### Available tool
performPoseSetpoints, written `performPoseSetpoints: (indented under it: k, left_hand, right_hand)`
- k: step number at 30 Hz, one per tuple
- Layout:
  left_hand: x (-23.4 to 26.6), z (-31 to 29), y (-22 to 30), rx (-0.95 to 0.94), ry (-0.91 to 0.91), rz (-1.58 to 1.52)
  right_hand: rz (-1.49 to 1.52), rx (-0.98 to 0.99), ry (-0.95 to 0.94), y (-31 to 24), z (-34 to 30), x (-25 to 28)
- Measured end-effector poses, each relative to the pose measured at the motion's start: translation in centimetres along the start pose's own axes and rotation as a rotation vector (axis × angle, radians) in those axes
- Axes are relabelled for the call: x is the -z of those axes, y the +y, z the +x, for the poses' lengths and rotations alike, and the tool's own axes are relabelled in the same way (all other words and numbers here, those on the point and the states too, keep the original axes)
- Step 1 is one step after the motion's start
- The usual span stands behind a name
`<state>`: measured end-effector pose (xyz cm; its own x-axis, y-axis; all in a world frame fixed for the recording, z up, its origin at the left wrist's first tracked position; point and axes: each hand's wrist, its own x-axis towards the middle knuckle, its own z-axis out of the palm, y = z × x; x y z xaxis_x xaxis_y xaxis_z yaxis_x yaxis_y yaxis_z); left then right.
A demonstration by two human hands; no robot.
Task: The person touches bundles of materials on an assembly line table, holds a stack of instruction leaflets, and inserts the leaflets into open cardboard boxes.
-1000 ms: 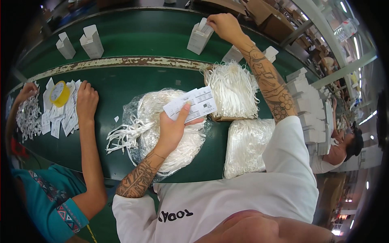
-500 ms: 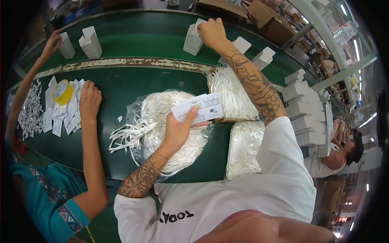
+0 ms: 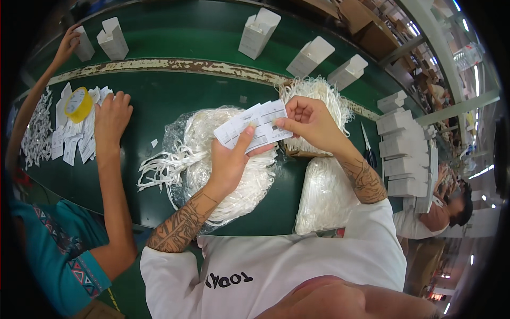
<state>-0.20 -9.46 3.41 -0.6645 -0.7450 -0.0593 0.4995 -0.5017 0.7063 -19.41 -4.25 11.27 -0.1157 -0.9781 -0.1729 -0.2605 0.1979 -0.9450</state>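
A fanned stack of white printed leaflets [image 3: 234, 127] is gripped in my left hand [image 3: 227, 166], thumb on top. My right hand [image 3: 314, 123] pinches the right edge of the same leaflets between thumb and fingers. Below my left hand lies a clear plastic bag of white cords [image 3: 239, 204], with loose cord ends [image 3: 167, 169] spilling out to its left. A carton of white cords [image 3: 319, 91] stands behind my right hand, and another bagged bundle of cords [image 3: 325, 196] lies nearer, under my right forearm.
Open white boxes [image 3: 259, 36] stand along the far green belt, beyond a worn ledge [image 3: 175, 65]. Scissors [image 3: 367, 141] lie beside stacked white boxes [image 3: 401, 151] at right. At left, a co-worker's hand [image 3: 112, 118] rests by leaflets and a yellow tape roll [image 3: 78, 105].
My right hand has let go of a white box on the far belt and come back to the leaflets. The box stays standing there. The leaflets are fanned wider.
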Motion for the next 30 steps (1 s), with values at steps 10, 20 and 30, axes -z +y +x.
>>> performPoseSetpoints:
  k: [10, 20, 30]
  left_hand:
    - [-0.7, 0.1, 0.0, -0.043, -0.008, 0.003]
    - [-0.1, 0.0, 0.0, 0.023, 0.000, -0.018]
    - [-0.2, 0.2, -0.1, 0.044, 0.003, -0.006]
  right_hand:
    - [-0.058, 0.043, 0.083, 1.7, -1.4, 1.2]
    - [0.025, 0.343, 0.002, 1.3, -2.6, 4.3]
    - [-0.897, 0.676, 0.524, -1.9, 9.7, 13.0]
